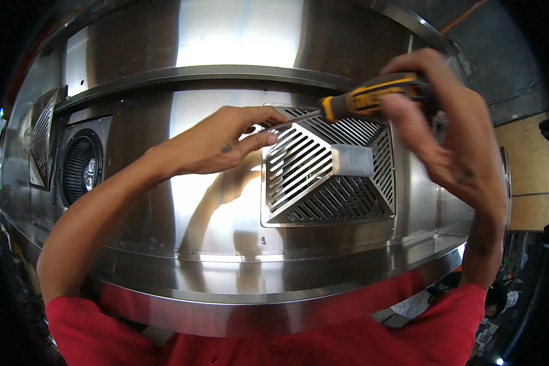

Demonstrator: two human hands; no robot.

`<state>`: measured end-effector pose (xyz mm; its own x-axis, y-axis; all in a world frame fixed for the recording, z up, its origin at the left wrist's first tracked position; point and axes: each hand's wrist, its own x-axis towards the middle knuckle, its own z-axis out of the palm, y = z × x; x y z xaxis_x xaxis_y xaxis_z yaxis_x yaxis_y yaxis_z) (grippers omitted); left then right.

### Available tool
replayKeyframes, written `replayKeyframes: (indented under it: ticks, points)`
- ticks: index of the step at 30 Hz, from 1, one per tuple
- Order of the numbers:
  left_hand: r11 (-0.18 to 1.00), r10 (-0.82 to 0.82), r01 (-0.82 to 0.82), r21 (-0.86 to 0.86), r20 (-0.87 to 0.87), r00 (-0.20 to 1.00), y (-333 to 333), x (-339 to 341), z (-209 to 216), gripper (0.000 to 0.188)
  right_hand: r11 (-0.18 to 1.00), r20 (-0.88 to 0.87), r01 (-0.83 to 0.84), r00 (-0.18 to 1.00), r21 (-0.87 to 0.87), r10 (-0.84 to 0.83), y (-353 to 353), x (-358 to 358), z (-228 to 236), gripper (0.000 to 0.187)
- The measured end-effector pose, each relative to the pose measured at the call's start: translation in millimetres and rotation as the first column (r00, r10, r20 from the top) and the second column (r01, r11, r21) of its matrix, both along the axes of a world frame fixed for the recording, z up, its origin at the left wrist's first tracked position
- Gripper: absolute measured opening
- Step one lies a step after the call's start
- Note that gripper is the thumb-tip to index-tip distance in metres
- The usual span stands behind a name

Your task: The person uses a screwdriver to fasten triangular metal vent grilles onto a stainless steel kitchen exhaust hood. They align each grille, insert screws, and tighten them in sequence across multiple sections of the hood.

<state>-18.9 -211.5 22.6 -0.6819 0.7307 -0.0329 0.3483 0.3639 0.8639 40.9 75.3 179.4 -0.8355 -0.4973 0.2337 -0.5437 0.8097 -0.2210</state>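
A screwdriver [369,97] with a black and yellow handle lies slantwise above a slotted metal vent grille [290,177]. My right hand [463,134] is curled round the handle's rear end, its fingers slightly smeared by motion. Reaching in from the left, my left hand [226,137] pinches around the shaft's tip between thumb and forefinger, at the grille's upper left corner. The fingers hide the tip, so a screw there cannot be made out. The grille is square and pyramid-like, with a smooth raised centre, and sits on a shiny steel panel.
A round black ribbed opening [79,165] is at the left of the steel panel, beside a second slotted grille [41,140] that stands tilted. A raised steel lip [226,297] runs along the near edge. Wooden boards [523,171] stand at the far right.
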Motion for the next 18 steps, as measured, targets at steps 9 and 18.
replayKeyframes:
  ticks: [9,18]
  points:
    - [0.996,-0.068,0.057,-0.070,-0.158,0.985,30.2,17.5,54.0,0.035,0.955,0.135,0.259,0.961,-0.145,-0.241,93.8,61.7,-1.0,0.050]
    - [0.951,0.053,-0.042,-0.307,0.027,0.998,89.5,30.3,55.7,0.032,0.992,0.160,0.117,0.981,-0.048,-0.108,179.1,63.9,14.0,0.051]
